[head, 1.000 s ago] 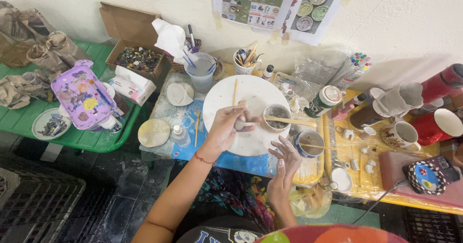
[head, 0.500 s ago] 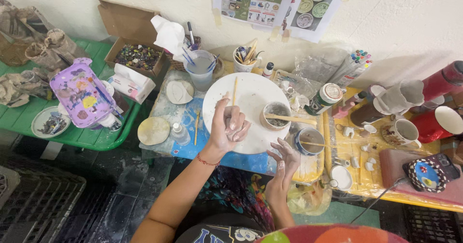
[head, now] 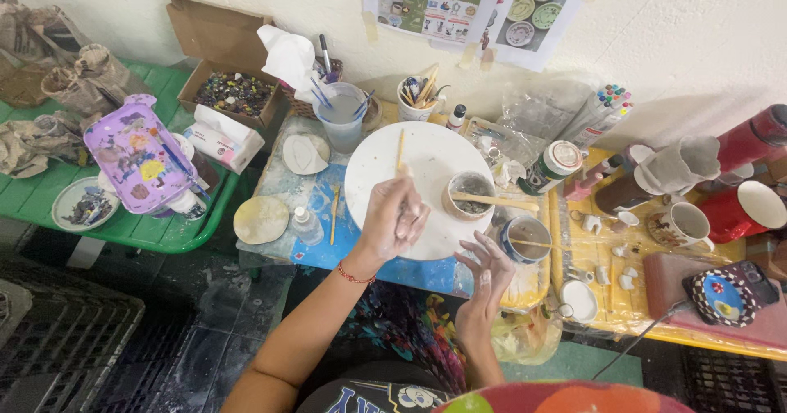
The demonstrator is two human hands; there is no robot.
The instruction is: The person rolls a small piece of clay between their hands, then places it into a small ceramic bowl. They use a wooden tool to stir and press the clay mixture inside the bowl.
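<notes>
Cluttered worktable: left hand (head: 393,216) grips a wooden stick (head: 401,152), hiding its tip; right hand (head: 485,269) open, empty.

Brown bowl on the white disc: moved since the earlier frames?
No. The brown bowl sits on the right side of the white disc, as before, beside the left hand gripping a thin stick.

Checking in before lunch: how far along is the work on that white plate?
Set out: a small bowl with a stick across it sits on the white plate. In hand: the left hand holds a thin wooden tool over the plate; the right hand hovers, empty. Left: the plate's visible face looks plain white.
</notes>
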